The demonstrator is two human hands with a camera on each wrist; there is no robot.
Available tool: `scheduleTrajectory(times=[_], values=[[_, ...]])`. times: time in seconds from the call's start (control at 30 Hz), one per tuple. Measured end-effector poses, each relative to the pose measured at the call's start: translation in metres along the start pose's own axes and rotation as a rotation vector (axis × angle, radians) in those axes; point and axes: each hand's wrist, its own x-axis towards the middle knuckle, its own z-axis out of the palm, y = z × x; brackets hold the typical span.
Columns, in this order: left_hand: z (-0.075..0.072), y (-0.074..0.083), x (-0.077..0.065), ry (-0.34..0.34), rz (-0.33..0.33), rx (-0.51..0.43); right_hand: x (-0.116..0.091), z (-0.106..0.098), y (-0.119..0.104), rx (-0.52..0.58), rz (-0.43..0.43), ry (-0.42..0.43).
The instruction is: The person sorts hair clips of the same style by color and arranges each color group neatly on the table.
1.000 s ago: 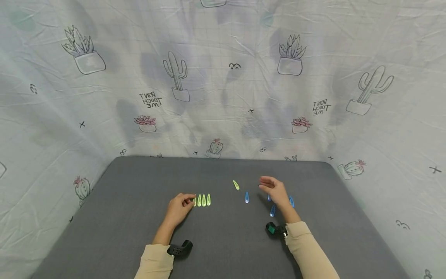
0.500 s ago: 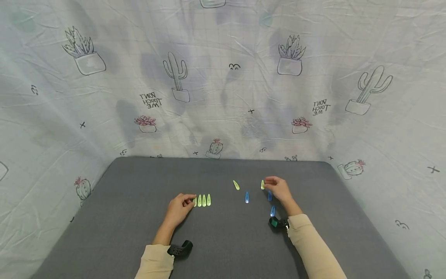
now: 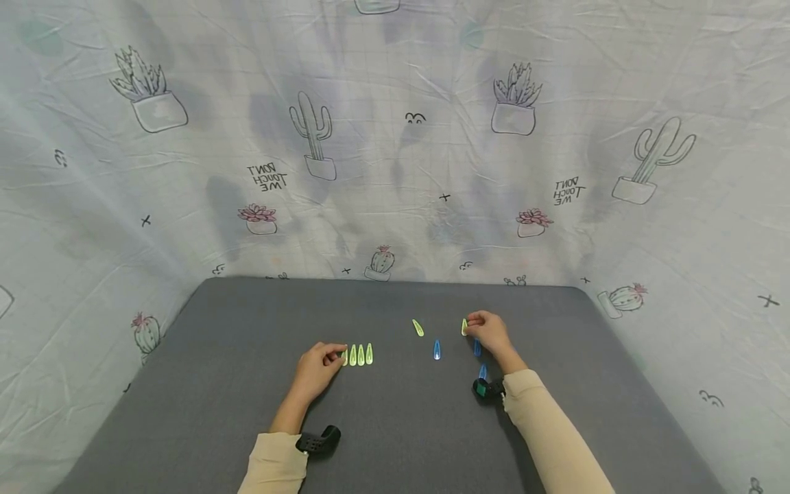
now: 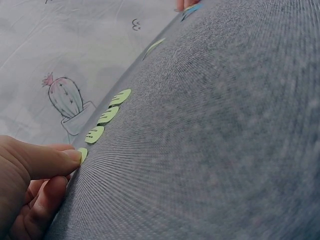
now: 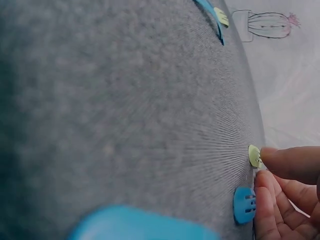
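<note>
a beige left sleeve leads to the left grip, a bare hand. a black left wrist camera is worn at this wrist. the left grip is pinching the first green clip between thumb and finger. this clip is the left end of a row on the grey table. three further green clips continue the row rightward, just beside one another, narrow ends toward the far edge.

well apart from the row and farther back, a tilted green clip lies with its narrow end angled left. near it, closer to the person, lies a blue clip.

next, the right grip is pinching the last green clip, thumb against its right side in the right wrist view. a second blue clip lies just beside the fingers. a third blue clip is partly hidden behind the right wrist camera. a beige right sleeve follows; at the far right hangs a white printed cloth.
</note>
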Motion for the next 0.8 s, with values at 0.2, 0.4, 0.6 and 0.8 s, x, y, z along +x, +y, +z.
scheduleTrajectory(times=[0.2,0.4,0.6,0.8], values=[[-0.001,0.000,0.000,-0.008,-0.004,-0.004,0.001,0.001,-0.010,-0.092,0.020,0.004],[0.000,0.000,0.000,-0.010,-0.005,-0.002,0.003,0.002,-0.013,-0.110,0.049,0.005],[0.000,0.000,-0.001,0.007,0.007,-0.002,0.004,0.002,-0.014,-0.106,0.058,0.019],[-0.001,0.002,-0.002,0.006,0.017,-0.009,0.004,0.000,-0.009,-0.015,0.087,0.011]])
